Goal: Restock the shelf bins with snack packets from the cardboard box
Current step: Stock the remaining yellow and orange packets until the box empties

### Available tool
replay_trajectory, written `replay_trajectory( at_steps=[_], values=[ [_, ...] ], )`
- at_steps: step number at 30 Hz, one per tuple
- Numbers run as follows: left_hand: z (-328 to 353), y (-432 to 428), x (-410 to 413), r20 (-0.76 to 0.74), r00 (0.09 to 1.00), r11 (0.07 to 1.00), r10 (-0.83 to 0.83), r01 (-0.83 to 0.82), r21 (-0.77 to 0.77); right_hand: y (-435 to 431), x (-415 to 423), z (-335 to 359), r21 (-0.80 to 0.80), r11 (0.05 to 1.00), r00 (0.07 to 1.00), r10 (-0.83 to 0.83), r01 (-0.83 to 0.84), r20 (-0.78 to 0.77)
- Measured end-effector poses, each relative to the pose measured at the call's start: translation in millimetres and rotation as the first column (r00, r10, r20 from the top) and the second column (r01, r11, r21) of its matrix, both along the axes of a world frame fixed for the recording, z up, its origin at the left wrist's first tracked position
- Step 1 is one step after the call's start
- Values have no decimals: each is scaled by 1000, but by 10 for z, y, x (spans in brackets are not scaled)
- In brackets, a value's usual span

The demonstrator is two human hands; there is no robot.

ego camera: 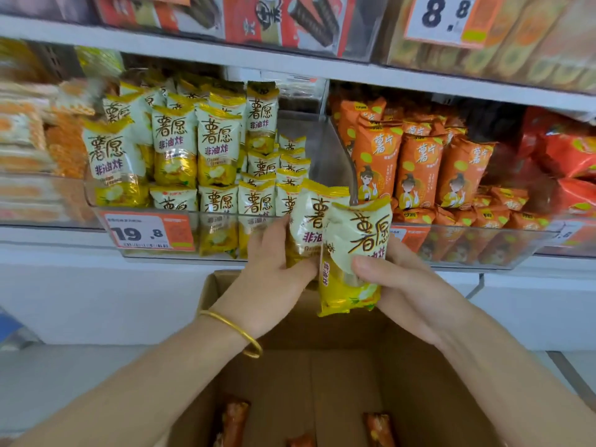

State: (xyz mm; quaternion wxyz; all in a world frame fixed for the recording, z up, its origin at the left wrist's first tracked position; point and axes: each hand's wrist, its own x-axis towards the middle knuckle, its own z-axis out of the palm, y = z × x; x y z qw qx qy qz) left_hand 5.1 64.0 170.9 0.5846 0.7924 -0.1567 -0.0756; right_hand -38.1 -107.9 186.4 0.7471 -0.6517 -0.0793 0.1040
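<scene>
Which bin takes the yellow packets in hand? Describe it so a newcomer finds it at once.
On the middle shelf, just above the cardboard box, clear bins stand side by side. Yours is the bin directly left of the one holding orange packets. It bears the 19.8 price tag and holds yellow-and-white packets, with a gap at its right end.

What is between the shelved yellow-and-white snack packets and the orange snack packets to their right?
Head view: a bare stretch of the clear plastic bin, then the transparent side wall.
</scene>
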Motion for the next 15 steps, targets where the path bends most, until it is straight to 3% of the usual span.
replay_trajectory(
  at_steps=[4, 8, 12, 15],
  values=[
    [245, 101, 373, 53, 997, 997, -53, 56, -59, 172, 337, 272, -50, 999, 992, 8, -1, 122],
    [443, 302, 636, 264, 963, 998, -58, 63, -9, 339, 764, 445, -104, 993, 979, -31, 53, 203],
    [469, 465, 854, 494, 846, 929, 198, -323, 182, 451, 1246, 493, -114, 987, 975, -90, 115, 204],
    [444, 544, 909, 580, 773, 854, 258, -463, 237, 515, 1571, 504, -138, 981, 973, -109, 139, 202]
  ],
)
